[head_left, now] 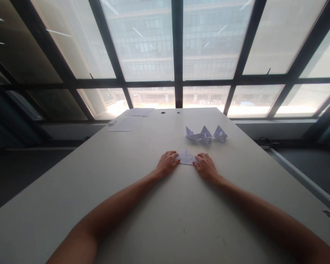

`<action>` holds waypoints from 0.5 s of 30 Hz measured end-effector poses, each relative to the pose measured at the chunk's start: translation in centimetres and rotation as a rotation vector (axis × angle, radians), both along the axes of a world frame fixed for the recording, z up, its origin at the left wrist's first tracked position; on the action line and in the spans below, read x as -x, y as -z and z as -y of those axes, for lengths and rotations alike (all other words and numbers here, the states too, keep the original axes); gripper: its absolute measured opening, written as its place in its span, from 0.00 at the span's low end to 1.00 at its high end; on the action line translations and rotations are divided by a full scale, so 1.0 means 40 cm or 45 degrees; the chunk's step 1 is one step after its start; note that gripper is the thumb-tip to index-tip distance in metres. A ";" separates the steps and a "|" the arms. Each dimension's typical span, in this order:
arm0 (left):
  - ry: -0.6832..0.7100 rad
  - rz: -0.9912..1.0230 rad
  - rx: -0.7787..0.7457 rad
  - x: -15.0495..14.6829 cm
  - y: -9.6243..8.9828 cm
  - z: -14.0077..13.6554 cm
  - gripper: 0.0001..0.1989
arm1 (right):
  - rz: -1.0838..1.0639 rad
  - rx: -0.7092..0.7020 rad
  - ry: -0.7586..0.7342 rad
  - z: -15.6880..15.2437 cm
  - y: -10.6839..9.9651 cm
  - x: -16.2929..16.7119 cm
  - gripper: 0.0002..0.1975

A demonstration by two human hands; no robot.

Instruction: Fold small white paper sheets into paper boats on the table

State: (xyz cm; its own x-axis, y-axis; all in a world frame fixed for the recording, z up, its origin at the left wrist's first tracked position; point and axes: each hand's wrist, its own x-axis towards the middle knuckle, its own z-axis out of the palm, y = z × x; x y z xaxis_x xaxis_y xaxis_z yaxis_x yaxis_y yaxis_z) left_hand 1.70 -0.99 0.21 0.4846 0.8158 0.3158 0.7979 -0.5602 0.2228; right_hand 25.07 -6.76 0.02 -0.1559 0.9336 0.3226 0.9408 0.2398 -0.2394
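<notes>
A white sheet folded into a low triangular hat shape, the folded paper [186,157], lies flat on the table with its peak pointing away from me. A crease runs down from the peak. My left hand [168,162] grips its left corner, thumb at the near edge and fingers on top. At the right corner, my right hand [206,165] holds it the same way. Both corners are partly hidden under the fingers. Just beyond stand three folded paper boats: a left one [193,134], a middle one [206,135] close against it, and a right one [220,134].
The long white table [143,220] stretches toward large framed windows [137,40]. Several white paper sheets [121,124] lie at its far left, with a small pale object [112,123] on them. Two small dark spots sit near the far edge.
</notes>
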 end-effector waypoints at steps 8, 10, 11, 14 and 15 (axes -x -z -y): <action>0.028 0.061 -0.004 -0.007 -0.007 0.009 0.19 | 0.057 0.086 0.145 0.007 -0.016 -0.004 0.19; 0.019 0.056 0.000 -0.009 -0.011 0.011 0.19 | 0.059 0.112 0.180 0.004 -0.016 -0.006 0.21; 0.012 0.051 0.003 -0.009 -0.012 0.012 0.18 | 0.056 0.123 0.192 0.002 -0.016 -0.008 0.22; 0.001 0.041 0.016 -0.010 -0.018 0.015 0.18 | 0.039 0.144 0.215 -0.004 -0.012 -0.014 0.24; 0.000 0.041 0.021 -0.010 -0.019 0.016 0.18 | 0.033 0.149 0.220 -0.006 -0.010 -0.016 0.24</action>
